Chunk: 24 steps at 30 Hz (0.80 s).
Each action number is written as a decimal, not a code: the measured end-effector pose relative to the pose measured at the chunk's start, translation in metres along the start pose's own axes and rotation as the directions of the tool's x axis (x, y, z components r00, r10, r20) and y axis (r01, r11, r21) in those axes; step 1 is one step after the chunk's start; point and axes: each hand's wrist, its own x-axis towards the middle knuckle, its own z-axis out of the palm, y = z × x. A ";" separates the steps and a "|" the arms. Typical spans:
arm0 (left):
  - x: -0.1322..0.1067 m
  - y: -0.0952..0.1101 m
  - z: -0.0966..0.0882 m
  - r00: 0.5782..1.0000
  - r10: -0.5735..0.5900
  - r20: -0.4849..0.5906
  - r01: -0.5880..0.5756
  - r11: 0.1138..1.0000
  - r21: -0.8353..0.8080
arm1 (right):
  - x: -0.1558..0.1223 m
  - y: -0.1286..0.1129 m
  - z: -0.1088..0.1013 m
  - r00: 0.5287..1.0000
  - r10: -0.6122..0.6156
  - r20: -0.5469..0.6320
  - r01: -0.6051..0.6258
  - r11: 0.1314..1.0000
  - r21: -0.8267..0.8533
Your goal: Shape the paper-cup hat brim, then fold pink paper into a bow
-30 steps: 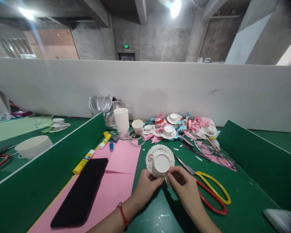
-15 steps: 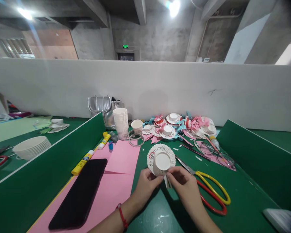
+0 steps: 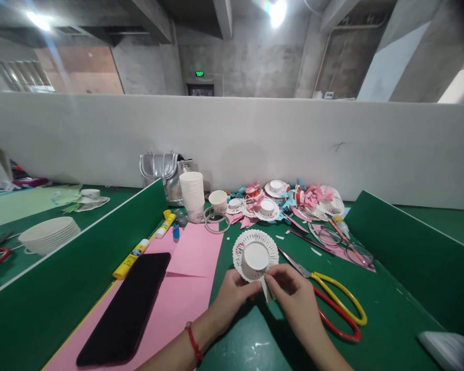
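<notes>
A small white paper hat [image 3: 255, 254], made of a cup base with a fringed, scallop-edged brim, is between my two hands over the green table. My left hand [image 3: 232, 293] grips the lower left of its brim, thumb on top, with a red cord bracelet on the wrist. At the lower right, my right hand [image 3: 292, 291] pinches the brim's edge beside narrow white paper strips [image 3: 266, 292] that hang down. Scissors [image 3: 317, 288] with one yellow and one red handle lie open just right of my right hand.
Left are a black phone [image 3: 126, 309], pink paper [image 3: 193, 247], and glue sticks [image 3: 131, 259]. Behind stand stacked paper cups [image 3: 192, 196], a tape roll [image 3: 217, 221] and several finished paper hats [image 3: 266, 208]. Glasses [image 3: 328, 236] lie right. Green dividers [image 3: 417, 257] border both sides.
The paper hat has tilted and shifted slightly left, so more of its cup wall shows. Both hands keep their hold in nearly the same place.
</notes>
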 end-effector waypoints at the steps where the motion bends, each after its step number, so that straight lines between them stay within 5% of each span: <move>1: 0.000 0.001 0.001 1.000 -0.005 0.008 0.005 1.000 -0.011 | 0.000 0.000 0.000 1.000 -0.001 -0.001 0.001 1.000 -0.003; 24: 0.002 -0.005 -0.001 0.995 -0.007 -0.101 0.006 1.000 -0.010 | -0.001 0.003 0.003 0.996 -0.086 -0.024 0.086 0.996 -0.021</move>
